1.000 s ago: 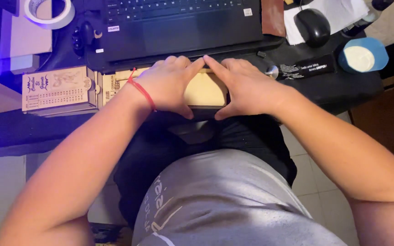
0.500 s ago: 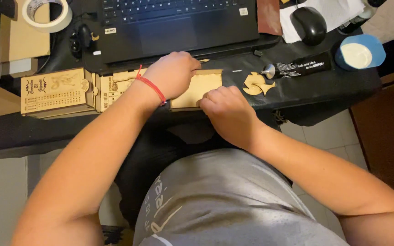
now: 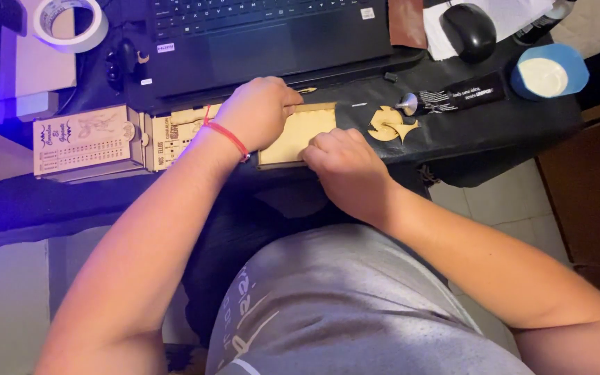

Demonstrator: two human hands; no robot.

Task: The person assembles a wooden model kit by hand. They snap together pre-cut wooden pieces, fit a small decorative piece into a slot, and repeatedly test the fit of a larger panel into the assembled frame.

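Observation:
A flat light wooden panel [image 3: 307, 128] lies on the black desk [image 3: 494, 132] in front of a laptop. My left hand [image 3: 258, 111], with a red cord at the wrist, rests on the panel's left part with fingers curled down on it. My right hand [image 3: 342, 163] presses its fingers on the panel's near right edge. Left of the panel lie an engraved wooden piece [image 3: 175, 135] and a laser-cut wooden box [image 3: 85, 139]. A small cut-out wooden shape [image 3: 390, 125] lies just right of the panel.
A black laptop [image 3: 265, 35] sits behind the panel. A black glue tube [image 3: 453, 97], a blue round container [image 3: 546, 73], a black mouse [image 3: 470, 31] and a roll of white tape [image 3: 71, 21] stand about the desk. Tiled floor shows at right.
The panel went from held between both hands in front of me to lying flat on the desk. My right hand slid down to its near edge, uncovering the cut-out shape.

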